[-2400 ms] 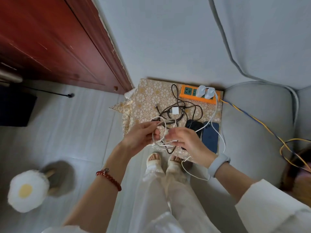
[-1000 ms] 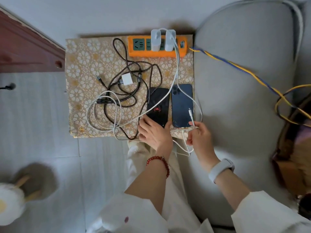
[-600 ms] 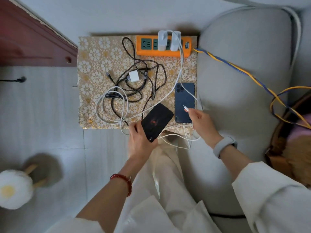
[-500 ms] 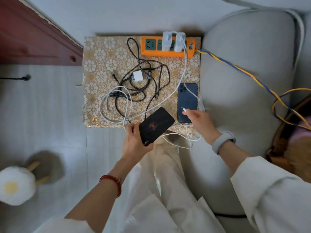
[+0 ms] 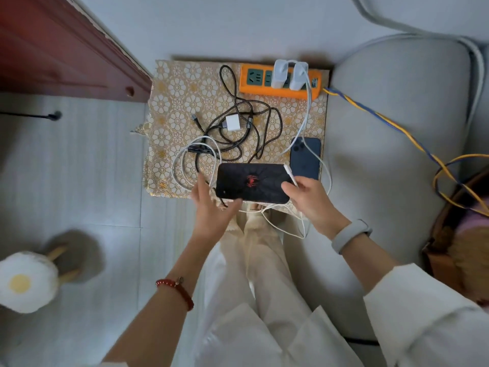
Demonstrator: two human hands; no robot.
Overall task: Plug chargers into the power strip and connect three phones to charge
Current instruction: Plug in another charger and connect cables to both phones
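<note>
A black phone [image 5: 251, 182] with a red spider mark is held flat and sideways above the near edge of the patterned mat [image 5: 180, 96]. My left hand [image 5: 211, 207] supports it from below at its left end. My right hand [image 5: 308, 198] pinches a white cable plug [image 5: 289, 174] at the phone's right end. A dark blue phone [image 5: 305, 158] lies face down on the mat just behind. At the back sits the orange power strip [image 5: 280, 80] with two white chargers [image 5: 289, 75] plugged in. A loose white charger [image 5: 232, 123] lies among tangled black cables.
A grey sofa cushion [image 5: 397, 128] borders the mat on the right, crossed by a blue-yellow cord [image 5: 383, 119]. A red-brown cabinet [image 5: 60, 49] stands at upper left. A fried-egg plush slipper [image 5: 26, 282] lies on the tiled floor at lower left.
My left hand lifted the black phone off the mat and turned it sideways. My right hand brought the white cable plug from over the blue phone to the black phone's right end.
</note>
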